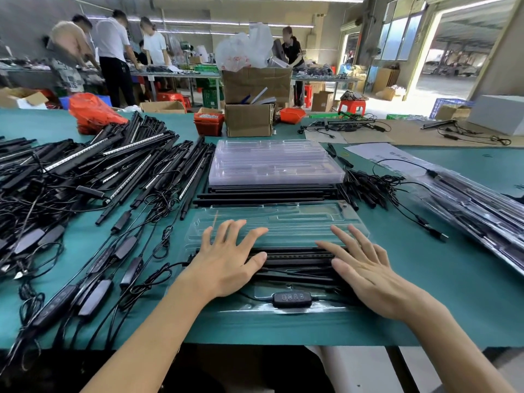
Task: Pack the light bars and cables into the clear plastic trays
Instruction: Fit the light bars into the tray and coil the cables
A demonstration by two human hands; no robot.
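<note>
I see a clear plastic tray (pixel 279 222) lying open on the green table (pixel 425 293), directly before me. Black light bars (pixel 295 258) sit in the tray's near half, with an inline cable controller (pixel 292 298) nearer still. My left hand (pixel 226 265) and right hand (pixel 368 275) lie spread flat, pressing the bars down. The tray looks thin, light and springy; I would hold it by its edges. The bars look stiff.
</note>
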